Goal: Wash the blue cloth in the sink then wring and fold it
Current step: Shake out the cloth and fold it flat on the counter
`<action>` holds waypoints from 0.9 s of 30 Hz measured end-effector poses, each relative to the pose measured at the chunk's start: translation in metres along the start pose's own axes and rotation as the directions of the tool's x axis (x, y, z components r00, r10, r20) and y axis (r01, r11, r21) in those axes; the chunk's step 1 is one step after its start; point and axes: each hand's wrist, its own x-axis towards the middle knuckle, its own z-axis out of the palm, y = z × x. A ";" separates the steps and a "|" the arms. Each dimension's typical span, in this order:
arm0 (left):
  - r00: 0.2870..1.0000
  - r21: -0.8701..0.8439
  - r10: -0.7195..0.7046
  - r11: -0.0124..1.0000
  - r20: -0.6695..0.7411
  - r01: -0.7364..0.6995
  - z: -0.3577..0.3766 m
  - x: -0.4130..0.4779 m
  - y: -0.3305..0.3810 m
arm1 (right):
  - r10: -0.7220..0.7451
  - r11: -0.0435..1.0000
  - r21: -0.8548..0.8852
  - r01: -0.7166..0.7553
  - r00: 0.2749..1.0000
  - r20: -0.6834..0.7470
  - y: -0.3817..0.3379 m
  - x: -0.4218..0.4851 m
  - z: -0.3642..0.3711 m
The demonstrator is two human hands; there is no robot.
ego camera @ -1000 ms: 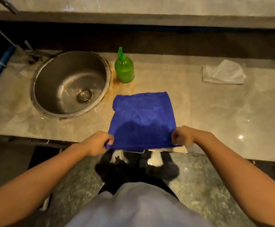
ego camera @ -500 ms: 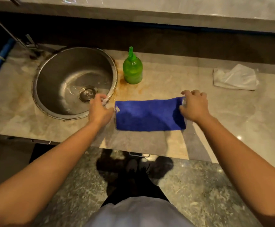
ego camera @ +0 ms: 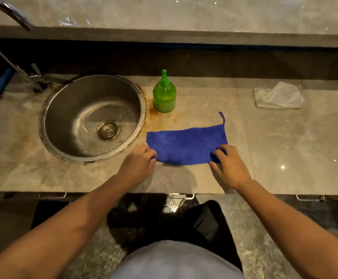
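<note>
Fingers of left hand [ego camera: 138, 163] and right hand [ego camera: 231, 167] curl, each grip pinching a near corner of blue cloth [ego camera: 186, 143].

Both my forearms are bare, reaching forward over the counter's [ego camera: 284, 148] near edge and angled in toward each other. My left hand [ego camera: 139, 161]: knuckles up, fingers curled, pinching the blue cloth [ego camera: 186, 144] at its near-left corner. My right hand [ego camera: 229, 165]: back up, fingers bent onto the near-right corner, thumb splayed at the cloth's near edge.
</note>
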 end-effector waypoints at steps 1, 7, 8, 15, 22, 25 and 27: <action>0.998 -0.062 -0.033 0.998 -0.049 0.029 -0.003 0.001 -0.001 | 0.000 1.000 -0.006 0.000 1.000 0.018 0.004 -0.002 -0.001; 0.994 -0.184 -0.069 0.982 -0.087 0.052 -0.035 0.019 0.011 | 0.019 1.000 -0.022 -0.020 0.999 -0.041 0.006 0.003 0.001; 0.992 -0.176 -0.045 0.984 -0.120 0.023 -0.042 0.022 0.013 | 0.041 0.999 0.025 -0.039 0.998 -0.057 0.005 0.007 -0.002; 0.984 -0.427 -0.080 0.904 -0.158 0.004 -0.111 0.036 0.020 | 0.332 0.649 0.734 -0.199 0.942 -0.038 -0.022 0.023 -0.092; 0.904 -0.566 -0.316 0.706 0.287 0.427 -0.113 0.071 0.001 | 0.378 0.546 0.744 -0.384 0.906 0.190 -0.007 0.048 -0.110; 0.837 -0.227 -0.545 0.811 0.037 0.538 -0.080 0.078 -0.017 | 0.554 0.748 0.376 -0.546 0.827 0.100 0.008 0.063 -0.082; 0.876 -0.150 -0.483 0.866 -0.005 0.477 -0.061 0.071 -0.011 | 0.633 0.737 0.241 -0.631 0.770 0.079 0.008 0.060 -0.065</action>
